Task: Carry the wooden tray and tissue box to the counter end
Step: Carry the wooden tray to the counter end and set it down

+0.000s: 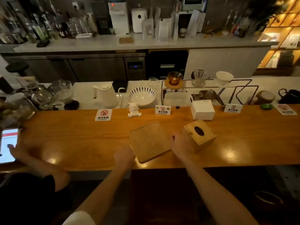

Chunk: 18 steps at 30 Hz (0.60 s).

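Head view: left hand (124, 155) curled at wooden tray's (149, 141) corner, right hand (181, 146) clasping tissue box (200, 135)

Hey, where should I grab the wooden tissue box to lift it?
Grip the wooden tissue box by its two opposite flat side walls, from the near left, where the right hand is. The top has only a small oval slot, nothing to grip.

The left hand (124, 155) covers the wooden tray (150, 141) near corner; finger contact is indeterminate. The phone (8, 145) is cropped at the left edge.
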{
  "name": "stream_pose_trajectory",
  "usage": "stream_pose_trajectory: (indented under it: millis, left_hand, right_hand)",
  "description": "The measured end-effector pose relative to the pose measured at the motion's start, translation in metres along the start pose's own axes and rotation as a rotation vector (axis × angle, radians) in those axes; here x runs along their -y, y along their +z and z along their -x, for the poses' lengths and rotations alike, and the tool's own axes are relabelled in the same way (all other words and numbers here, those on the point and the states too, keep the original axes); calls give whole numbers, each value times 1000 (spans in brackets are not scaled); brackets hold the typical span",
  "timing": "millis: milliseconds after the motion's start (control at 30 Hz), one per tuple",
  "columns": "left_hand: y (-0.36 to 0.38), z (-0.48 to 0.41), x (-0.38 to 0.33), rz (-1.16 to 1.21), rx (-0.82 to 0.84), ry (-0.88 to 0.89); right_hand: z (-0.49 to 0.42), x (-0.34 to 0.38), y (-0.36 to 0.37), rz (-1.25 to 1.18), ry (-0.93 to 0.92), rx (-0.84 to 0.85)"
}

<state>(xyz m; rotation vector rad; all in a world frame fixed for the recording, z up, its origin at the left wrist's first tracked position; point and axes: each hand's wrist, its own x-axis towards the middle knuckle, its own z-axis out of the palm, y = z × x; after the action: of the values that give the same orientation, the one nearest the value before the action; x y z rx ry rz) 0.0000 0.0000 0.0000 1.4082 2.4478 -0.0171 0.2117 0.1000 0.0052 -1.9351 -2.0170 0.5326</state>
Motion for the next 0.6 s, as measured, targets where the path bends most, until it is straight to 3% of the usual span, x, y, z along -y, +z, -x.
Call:
stream_pose_trajectory:
  millis: [267,367,467,600]
  left_hand:
    - [19,-56,1,-95,115,175]
    - [24,-64,-3,-53,134,154]
    - [27,-71,-12,115,193,-6]
    - [39,-88,-27,609,386,-404]
  right_hand:
    - [-54,8,59,136,139,230]
    - [-61,12,66,107,163,275]
    - [-64,13,70,63,199,283]
    - [-67,21,64,41,242,323]
